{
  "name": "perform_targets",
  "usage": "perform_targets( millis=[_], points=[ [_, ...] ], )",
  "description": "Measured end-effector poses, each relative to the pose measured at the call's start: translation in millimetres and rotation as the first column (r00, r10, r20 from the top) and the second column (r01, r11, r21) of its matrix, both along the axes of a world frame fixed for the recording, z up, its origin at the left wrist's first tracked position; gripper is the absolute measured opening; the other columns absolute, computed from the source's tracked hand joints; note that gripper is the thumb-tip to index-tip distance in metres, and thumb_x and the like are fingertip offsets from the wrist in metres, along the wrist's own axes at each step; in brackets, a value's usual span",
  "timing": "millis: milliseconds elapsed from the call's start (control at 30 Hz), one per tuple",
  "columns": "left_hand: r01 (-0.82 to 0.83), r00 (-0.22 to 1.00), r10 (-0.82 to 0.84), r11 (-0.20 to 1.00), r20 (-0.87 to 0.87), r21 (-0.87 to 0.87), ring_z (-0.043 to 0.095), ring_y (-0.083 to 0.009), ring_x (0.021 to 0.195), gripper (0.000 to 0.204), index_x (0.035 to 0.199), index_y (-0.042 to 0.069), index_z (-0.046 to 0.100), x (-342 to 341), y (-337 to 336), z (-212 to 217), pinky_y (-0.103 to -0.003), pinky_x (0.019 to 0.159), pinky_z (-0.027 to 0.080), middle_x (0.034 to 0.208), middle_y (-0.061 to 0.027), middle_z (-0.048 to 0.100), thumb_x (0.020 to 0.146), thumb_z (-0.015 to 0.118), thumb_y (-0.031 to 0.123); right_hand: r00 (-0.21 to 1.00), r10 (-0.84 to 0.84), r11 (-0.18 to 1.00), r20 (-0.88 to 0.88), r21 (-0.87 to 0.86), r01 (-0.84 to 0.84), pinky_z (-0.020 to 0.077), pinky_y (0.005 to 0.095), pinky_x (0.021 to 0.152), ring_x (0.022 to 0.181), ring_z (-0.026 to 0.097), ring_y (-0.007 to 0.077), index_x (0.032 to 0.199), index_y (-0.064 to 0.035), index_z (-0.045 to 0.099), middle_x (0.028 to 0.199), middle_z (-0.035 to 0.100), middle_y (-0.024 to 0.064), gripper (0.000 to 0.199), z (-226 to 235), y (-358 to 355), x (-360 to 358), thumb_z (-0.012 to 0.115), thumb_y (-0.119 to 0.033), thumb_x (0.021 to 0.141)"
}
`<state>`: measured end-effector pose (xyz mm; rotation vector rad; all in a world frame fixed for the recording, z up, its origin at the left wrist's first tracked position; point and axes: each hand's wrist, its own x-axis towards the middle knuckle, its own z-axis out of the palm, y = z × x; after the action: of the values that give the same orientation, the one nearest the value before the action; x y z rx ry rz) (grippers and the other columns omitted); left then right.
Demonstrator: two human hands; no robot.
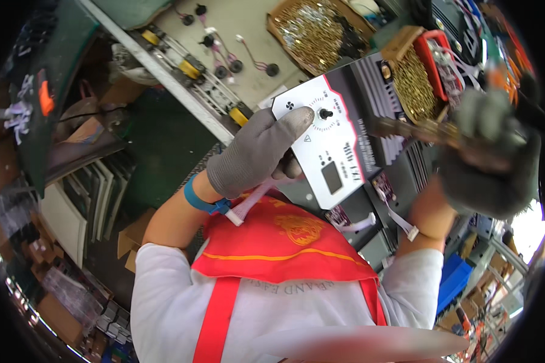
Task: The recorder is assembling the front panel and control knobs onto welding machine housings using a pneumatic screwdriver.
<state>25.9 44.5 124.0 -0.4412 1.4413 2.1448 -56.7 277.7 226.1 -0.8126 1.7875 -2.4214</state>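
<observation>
My left hand [254, 142], in a grey glove, grips a white control panel [339, 136] by its left edge, the thumb lying on its face. The panel has a red border, a small dark display window and a black knob shaft [326, 114] standing out near the thumb. It is held tilted above dark grey casings. Off to the right, my right hand [493, 157], also gloved and smeared by motion, is closed around a long brownish tool [415, 129]. The blurred tool reaches toward the panel's right side; whether it touches anything cannot be made out.
Beyond the panel stands a carton of brass-coloured small parts [312, 36]. More such parts fill a box [413, 85] beside a red bin [427, 51]. Wired black discs [272, 69] lie on the bench, and a metal rail [163, 75] edges it. Circuit boards [383, 186] sit close by.
</observation>
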Motion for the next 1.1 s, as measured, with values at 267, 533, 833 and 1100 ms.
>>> perform_targets(
  millis=[267, 533, 833, 1100],
  points=[
    [-0.661, 0.703, 0.353, 0.645, -0.618, -0.383, 0.06, -0.0122, 0.055, 0.043, 0.107, 0.001, 0.058, -28.4, -102.0, 21.2, -0.025, 0.045, 0.045, 0.071, -0.0062, 0.064, 0.094, 0.05, 0.041, 0.735, -0.649, 0.499, -0.198, 0.618, 0.607, 0.0354, 0.0209, 0.05, 0.053, 0.048, 0.0062, 0.089, -0.0009, 0.059, 0.064, 0.054, -0.0006, 0.013, -49.9, 118.9, -40.9, 0.062, -0.012, 0.085],
    [-0.042, 0.999, -0.033, -0.687, -0.027, -0.725, 0.066, -0.0343, 0.083, 0.044, 0.131, 0.0, 0.047, -201.3, -226.0, -40.1, -0.044, 0.064, 0.052, 0.098, -0.0195, 0.066, 0.088, 0.05, 0.012, 0.69, -0.593, 0.291, -0.415, 0.688, 0.665, 0.0457, 0.0247, 0.073, 0.076, 0.057, 0.0104, 0.11, -0.0007, 0.058, 0.088, 0.062, 0.0023, 0.03, -112.4, 169.0, -16.2, 0.064, -0.009, 0.081],
    [-0.948, 0.215, -0.86, -0.07, -0.463, -0.311, 0.06, -0.0277, 0.095, 0.031, 0.105, 0.012, 0.062, -155.9, -124.7, -31.2, -0.039, 0.081, 0.047, 0.103, -0.0107, 0.064, 0.075, 0.056, 0.01, 0.656, -0.637, 0.108, -0.405, 0.796, 0.596, 0.0453, 0.0295, 0.086, 0.094, 0.061, 0.0156, 0.123, 0.0006, 0.053, 0.105, 0.065, 0.0092, 0.046, -124.9, 156.2, -8.9, 0.066, -0.015, 0.082],
    [-0.526, 0.848, -0.4, -0.563, -0.348, -0.637, 0.056, -0.0299, 0.103, 0.037, 0.114, 0.016, 0.062, -122.1, -327.7, -95.0, -0.041, 0.088, 0.044, 0.112, -0.0054, 0.06, 0.078, 0.067, 0.017, 0.683, -0.572, 0.02, -0.454, 0.825, 0.565, 0.0413, 0.0312, 0.095, 0.109, 0.057, 0.0217, 0.136, 0.0012, 0.042, 0.121, 0.059, 0.0165, 0.061, -137.1, 163.0, -15.1, 0.067, -0.016, 0.082]
  ],
)
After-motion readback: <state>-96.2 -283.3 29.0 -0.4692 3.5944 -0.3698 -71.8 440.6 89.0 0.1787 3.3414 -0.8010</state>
